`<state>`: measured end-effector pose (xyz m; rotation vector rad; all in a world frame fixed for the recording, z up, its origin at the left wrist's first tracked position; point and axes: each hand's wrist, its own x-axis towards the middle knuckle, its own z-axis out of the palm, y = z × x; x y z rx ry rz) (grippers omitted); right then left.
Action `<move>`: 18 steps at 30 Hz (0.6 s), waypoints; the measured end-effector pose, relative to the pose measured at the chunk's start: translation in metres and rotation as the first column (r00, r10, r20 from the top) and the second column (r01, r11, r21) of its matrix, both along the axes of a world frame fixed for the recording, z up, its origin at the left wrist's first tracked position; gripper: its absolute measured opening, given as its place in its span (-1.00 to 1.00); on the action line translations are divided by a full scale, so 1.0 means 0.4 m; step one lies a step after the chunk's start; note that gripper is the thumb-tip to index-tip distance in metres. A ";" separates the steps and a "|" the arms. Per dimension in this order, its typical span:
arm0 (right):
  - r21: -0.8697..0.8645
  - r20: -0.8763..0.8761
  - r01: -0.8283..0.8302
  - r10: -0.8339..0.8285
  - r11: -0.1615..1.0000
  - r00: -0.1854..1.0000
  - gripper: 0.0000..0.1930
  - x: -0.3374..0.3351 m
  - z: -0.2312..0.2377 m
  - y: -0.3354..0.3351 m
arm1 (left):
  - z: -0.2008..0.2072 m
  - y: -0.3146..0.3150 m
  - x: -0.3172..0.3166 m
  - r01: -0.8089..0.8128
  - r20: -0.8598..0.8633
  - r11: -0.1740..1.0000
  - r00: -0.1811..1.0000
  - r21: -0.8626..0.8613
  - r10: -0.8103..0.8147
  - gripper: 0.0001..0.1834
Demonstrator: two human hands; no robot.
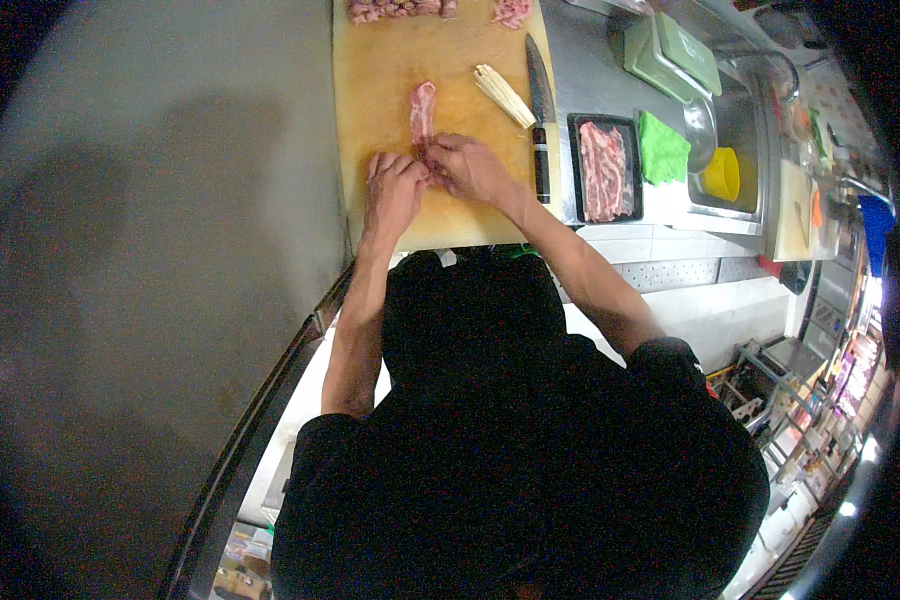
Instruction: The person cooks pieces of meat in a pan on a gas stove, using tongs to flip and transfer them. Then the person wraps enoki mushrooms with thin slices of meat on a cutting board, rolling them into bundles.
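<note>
On the wooden cutting board (380,60), the left hand (392,190) and right hand (470,168) pinch the near end of a raw meat strip (423,108) running toward twelve o'clock. Slippery meat could unroll. At three o'clock the knife (540,100) lies close, risking a nick; enoki bundle (502,95) between.

Black short-sleeved top, bare forearms, bare hands (394,188) without gloves or rings

Matt, worn wooden cutting board (380,60) under a wet, glossy pork strip (423,108); bench (595,70) of dull brushed steel; knife (540,105) with shiny metal blade; black plastic tray (574,170); fuzzy green cloth (662,150)
</note>
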<state>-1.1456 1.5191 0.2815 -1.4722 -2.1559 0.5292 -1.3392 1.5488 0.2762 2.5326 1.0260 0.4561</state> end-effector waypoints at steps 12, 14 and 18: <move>0.033 -0.080 0.061 -0.058 0.998 0.995 -0.79 -0.010 -0.048 -0.024 | 0.033 0.005 -0.004 -0.050 0.090 0.998 0.995 -0.031 0.053 -0.70; 0.068 -0.124 0.032 -0.024 0.997 0.992 -0.81 0.000 -0.048 -0.019 | 0.003 -0.007 -0.010 -0.016 0.071 0.999 0.997 0.051 0.013 -0.74; -0.074 -0.146 -0.037 0.026 0.997 0.989 -0.82 0.013 -0.038 -0.038 | -0.028 -0.027 -0.017 0.014 0.097 1.000 0.995 0.028 -0.017 -0.84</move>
